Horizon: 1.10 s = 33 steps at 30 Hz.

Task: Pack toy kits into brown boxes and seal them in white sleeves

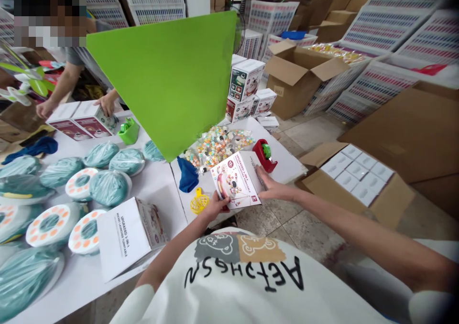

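I hold a white printed product box (236, 180) tilted in front of me, its picture side up. My left hand (215, 205) grips its lower corner, and my right hand (274, 188) grasps its right edge. Below the box lie a yellow mesh cage (199, 203) and a crumpled blue cloth piece (187, 175). A red tape dispenser (263, 154) stands just beyond my right hand. Farther left, a co-worker's hands (105, 104) rest on flat printed boxes (82, 121).
A white table (161, 219) carries several teal plastic-wrapped discs (109, 188), an open white box (125, 238) and bagged colourful balls (218, 147). A green board (161, 80) stands upright. To the right, an open carton (355, 180) holds white boxes. Stacked cartons surround the tiled floor (287, 219).
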### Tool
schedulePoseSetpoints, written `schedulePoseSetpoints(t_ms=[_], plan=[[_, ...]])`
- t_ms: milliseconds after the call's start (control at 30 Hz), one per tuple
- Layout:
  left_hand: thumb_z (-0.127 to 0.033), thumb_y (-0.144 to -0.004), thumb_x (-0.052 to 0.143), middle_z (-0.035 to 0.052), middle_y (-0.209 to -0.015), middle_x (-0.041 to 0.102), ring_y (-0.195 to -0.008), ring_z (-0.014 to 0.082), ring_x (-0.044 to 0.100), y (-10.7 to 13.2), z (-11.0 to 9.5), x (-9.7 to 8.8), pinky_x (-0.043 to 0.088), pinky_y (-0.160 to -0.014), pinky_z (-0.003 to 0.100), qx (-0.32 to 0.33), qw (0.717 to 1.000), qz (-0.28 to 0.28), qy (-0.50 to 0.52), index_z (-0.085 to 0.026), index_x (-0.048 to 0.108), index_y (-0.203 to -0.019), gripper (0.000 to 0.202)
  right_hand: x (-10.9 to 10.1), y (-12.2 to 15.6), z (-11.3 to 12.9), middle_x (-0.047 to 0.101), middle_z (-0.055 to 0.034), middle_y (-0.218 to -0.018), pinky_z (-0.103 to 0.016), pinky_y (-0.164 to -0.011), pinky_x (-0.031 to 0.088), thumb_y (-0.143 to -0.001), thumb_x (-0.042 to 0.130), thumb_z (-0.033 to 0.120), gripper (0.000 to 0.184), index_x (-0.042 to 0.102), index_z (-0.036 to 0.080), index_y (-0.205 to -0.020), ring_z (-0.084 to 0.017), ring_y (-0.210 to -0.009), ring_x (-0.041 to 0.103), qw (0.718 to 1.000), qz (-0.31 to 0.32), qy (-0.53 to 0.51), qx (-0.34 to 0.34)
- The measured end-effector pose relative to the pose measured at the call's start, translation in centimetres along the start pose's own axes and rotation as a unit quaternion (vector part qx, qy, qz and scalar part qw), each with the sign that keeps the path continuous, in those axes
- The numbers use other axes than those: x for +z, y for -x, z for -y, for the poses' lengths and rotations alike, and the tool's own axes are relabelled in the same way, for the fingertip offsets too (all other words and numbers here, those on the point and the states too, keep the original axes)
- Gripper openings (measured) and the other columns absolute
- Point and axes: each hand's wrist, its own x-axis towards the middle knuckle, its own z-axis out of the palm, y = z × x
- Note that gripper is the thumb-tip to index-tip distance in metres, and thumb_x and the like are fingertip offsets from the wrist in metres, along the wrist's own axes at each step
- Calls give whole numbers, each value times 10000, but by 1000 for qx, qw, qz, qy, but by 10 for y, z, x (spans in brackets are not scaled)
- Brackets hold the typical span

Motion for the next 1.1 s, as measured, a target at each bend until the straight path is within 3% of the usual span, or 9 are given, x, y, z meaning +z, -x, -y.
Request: schedulePoseSetpoints(t_ms=[133,300,433,533,600,667,767,1000,1100], plan=[[-494,-869,605,149,-1232,613,-861,200,688,-7,8,6,602,-663,340,-85,983,32,-162,-183,458,-1217,489,13,-8,11,-187,-154,-1614,-571,-1197,71,-626,722,418,1282,-108,164,-1569,-407,-1487,-99,988,1,154,-2],[-328,-746,730,68,-689,673,-609,261,673,8,-35,-7,565,-653,429,-131,928,79,-339,-155,683,-890,230,32,-11,37,-97,-116,-1640,-643,-1150,143,-701,639,289,1073,33,268,-1587,-477,-1472,-12,957,35,286,-15],[-469,-872,596,89,-872,703,-946,263,660,36,-97,-21,480,-928,390,28,899,5,-438,-185,695,-843,302,46,-11,59,-85,-68,-1646,-728,-1109,83,-675,675,274,1076,92,349,-1575,-535,-1441,-80,942,90,319,-52],[-546,-919,521,129,-1101,691,-1101,271,608,41,-127,-26,433,-1015,410,254,806,-30,-533,-173,686,-1082,439,52,-9,67,-57,-68,-1650,-746,-1096,77,-665,694,273,1107,67,362,-1573,-539,-1438,-83,932,105,339,-77],[-557,-845,643,163,-1364,574,-1312,323,471,33,-131,-27,323,-1131,505,308,751,7,-584,-163,575,-1323,623,53,-8,68,-44,-106,-1647,-735,-1102,103,-673,702,309,1095,88,318,-1580,-538,-1443,-42,928,100,350,-83],[-551,-764,739,161,-1553,371,-1462,382,240,22,-125,-27,167,-1165,640,275,725,58,-628,-184,418,-1475,862,53,-8,66,-35,-152,-1640,-727,-1104,126,-669,715,355,1087,134,261,-1583,-543,-1443,-4,925,89,360,-82],[-579,-770,718,138,-1628,191,-1502,413,41,11,-113,-26,90,-1096,766,201,707,99,-670,-228,303,-1537,940,57,-9,63,-8,-182,-1634,-743,-1087,141,-659,726,367,1065,197,241,-1574,-561,-1433,36,921,68,373,-86],[-617,-772,664,171,-1644,32,-1483,471,-31,7,-123,-9,89,-1026,830,145,640,123,-745,-183,167,-1576,1040,63,-3,54,143,-214,-1612,-676,-1105,224,-713,641,228,944,238,208,-1566,-522,-1441,129,902,29,406,-142],[-606,-756,678,194,-1639,21,-1484,468,-16,2,-133,2,91,-1043,814,126,608,138,-772,-186,146,-1580,1066,66,6,37,226,-183,-1600,-617,-1169,153,-765,553,195,828,285,162,-1548,-413,-1472,172,895,-65,401,-183]])
